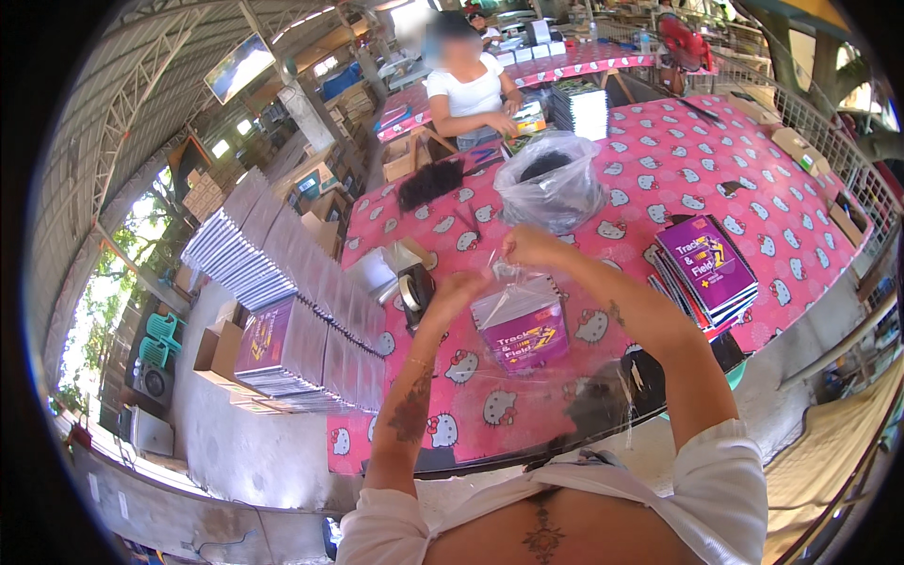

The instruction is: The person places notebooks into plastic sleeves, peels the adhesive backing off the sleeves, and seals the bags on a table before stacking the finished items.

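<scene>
A purple spiral-bound book (523, 339) lies on the pink table in front of me, in a clear plastic sleeve (513, 275). My right hand (529, 247) pinches the sleeve's far end, just beyond the book. On the near left of that same end, my left hand (461, 290) has its fingers closed at the plastic, though the fingertips are hard to make out. Beside my left wrist stands a black tape dispenser (414, 292). Loose clear sheeting (584, 405) spreads over the table by the near edge.
Tall stacks of plastic-wrapped books (311, 320) rise at the left. More purple books (706, 264) are piled at the right. A clear bag of black pieces (551, 184) and a black heap (430, 185) lie farther back. Across the table, a person (471, 99) handles booklets (529, 118).
</scene>
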`<action>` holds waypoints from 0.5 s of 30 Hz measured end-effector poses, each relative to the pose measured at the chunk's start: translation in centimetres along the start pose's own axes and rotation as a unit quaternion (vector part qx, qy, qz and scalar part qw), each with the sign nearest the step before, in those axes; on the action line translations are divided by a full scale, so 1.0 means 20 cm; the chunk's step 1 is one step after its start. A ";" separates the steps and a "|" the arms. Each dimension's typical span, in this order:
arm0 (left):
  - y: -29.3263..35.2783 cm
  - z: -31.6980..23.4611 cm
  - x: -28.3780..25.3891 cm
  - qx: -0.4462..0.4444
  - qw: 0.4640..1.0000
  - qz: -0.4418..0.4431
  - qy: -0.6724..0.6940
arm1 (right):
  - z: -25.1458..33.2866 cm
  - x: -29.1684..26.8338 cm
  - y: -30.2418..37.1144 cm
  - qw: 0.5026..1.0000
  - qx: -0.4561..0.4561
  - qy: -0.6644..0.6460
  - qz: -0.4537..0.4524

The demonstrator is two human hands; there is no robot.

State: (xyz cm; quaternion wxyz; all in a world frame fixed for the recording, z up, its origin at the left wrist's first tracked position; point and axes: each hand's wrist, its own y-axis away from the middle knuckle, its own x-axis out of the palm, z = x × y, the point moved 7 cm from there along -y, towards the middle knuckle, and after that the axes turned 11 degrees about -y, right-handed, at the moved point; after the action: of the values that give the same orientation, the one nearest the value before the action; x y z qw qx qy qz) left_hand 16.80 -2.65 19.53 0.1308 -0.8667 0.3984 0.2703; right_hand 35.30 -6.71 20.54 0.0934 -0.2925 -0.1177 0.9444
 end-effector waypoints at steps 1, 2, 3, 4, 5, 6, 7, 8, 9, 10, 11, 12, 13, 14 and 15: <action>-0.02 0.05 0.09 0.000 0.998 0.066 -0.017 | 0.04 -0.03 0.00 1.000 -0.002 0.003 -0.002; -0.02 0.06 0.10 0.000 0.998 0.062 -0.018 | 0.10 -0.03 0.00 0.998 -0.014 0.055 -0.004; -0.02 0.02 0.09 0.063 0.998 0.027 -0.017 | 0.17 -0.04 0.00 0.994 -0.026 0.107 -0.007; 0.00 -0.02 0.08 0.124 0.992 -0.007 -0.013 | 0.23 -0.04 0.00 0.994 -0.026 0.107 -0.005; 0.00 -0.03 0.09 0.125 0.992 -0.005 -0.011 | 0.29 -0.04 0.01 0.992 -0.050 0.114 -0.008; -0.01 -0.04 0.06 0.121 0.990 -0.033 0.060 | 0.35 -0.05 0.02 0.990 -0.073 0.121 -0.009; -0.02 -0.07 0.03 0.118 0.983 -0.058 0.129 | 0.34 -0.07 0.05 0.990 -0.069 0.124 -0.012; -0.03 -0.12 0.01 0.115 0.970 -0.078 0.198 | 0.32 -0.11 0.09 0.996 -0.075 0.053 -0.019; 0.00 -0.17 0.05 0.113 0.962 -0.021 0.246 | 0.30 -0.14 0.13 0.996 -0.081 -0.019 -0.026; 0.01 -0.08 0.02 0.115 0.963 -0.028 0.243 | 0.34 -0.13 0.13 0.996 -0.089 -0.021 -0.024; 0.01 0.10 0.03 0.089 0.964 0.064 0.244 | 0.38 -0.11 0.12 0.974 -0.069 -0.213 -0.022; 0.02 0.20 0.09 0.062 0.953 0.164 0.248 | 0.36 -0.08 0.13 0.918 -0.037 -0.395 -0.022; 0.00 0.19 0.13 0.063 0.951 0.173 0.250 | 0.27 -0.10 0.17 0.919 -0.032 -0.392 -0.030; -0.01 0.16 0.17 0.061 0.952 0.202 0.221 | 0.16 -0.06 0.21 0.918 0.010 -0.397 -0.003; -0.02 0.14 0.21 0.059 0.952 0.230 0.191 | 0.07 -0.03 0.22 0.916 0.030 -0.399 0.008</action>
State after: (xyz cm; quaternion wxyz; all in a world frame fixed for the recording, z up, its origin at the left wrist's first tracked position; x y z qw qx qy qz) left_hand 18.25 -3.81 14.85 0.0368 -0.7776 0.6199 0.0984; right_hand 34.43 -11.31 20.80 0.0395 0.1104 -0.1140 0.9865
